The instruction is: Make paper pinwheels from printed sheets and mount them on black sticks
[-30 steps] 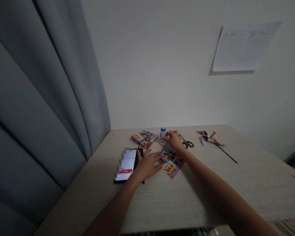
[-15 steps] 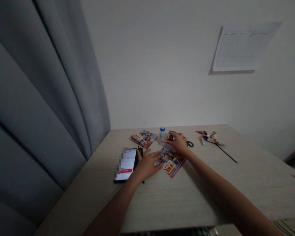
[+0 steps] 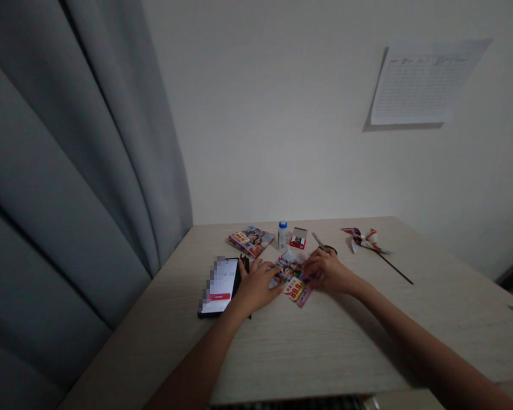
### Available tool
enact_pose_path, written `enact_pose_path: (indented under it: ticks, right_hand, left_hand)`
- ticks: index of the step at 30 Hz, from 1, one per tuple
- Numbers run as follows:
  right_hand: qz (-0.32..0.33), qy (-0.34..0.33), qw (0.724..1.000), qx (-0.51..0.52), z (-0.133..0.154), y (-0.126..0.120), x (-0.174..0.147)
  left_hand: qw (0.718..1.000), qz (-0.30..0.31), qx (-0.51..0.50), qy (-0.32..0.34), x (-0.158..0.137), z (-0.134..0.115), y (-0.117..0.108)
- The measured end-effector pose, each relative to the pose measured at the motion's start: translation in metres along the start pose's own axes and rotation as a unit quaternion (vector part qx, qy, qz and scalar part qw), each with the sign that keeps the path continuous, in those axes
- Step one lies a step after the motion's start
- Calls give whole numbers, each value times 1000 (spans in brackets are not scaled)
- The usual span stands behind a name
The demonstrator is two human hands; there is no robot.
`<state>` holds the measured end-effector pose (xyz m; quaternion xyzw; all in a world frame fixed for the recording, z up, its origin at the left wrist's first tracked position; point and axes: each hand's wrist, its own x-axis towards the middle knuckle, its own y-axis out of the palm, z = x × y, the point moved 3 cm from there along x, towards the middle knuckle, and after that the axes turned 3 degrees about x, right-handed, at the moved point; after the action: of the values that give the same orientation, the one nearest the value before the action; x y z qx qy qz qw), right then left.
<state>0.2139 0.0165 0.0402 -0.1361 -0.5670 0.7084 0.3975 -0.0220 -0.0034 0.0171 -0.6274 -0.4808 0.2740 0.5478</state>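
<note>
left hand [image 3: 256, 287] spread, right hand [image 3: 328, 272] curled, grip unclear, at opposite edges of flyer [image 3: 291, 273]; pinwheel [image 3: 358, 239] well apart

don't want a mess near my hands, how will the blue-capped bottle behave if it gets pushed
Pushed near its blue cap, the bottle would probably tip: it stands upright, taller than wide. Once down, it may roll, as its sides look rounded. It is likely light, being small, though its fill is unclear.

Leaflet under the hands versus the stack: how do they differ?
The leaflet looks thin; the stack is thicker, with layered edges. The leaflet is partly covered by the left hand and right hand; the stack lies untouched near the bottle. Both have colourful print with a yellow patch.
</note>
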Motion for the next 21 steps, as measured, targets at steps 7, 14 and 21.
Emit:
enact_pose_path:
  ticks: [7, 14, 21]
  right_hand:
    - [5, -37, 999, -7, 6, 5, -4]
    - [-7, -60, 998, -28, 9, 4, -6]
    - [-8, -63, 998, -27, 8, 5, -8]
  left_hand:
    - [1000, -9, 9, 0, -1, -2, -1]
    - [1000, -11, 9, 4, -1, -2, 0]
    - [1000, -5, 17, 1, -1, -4, -2]
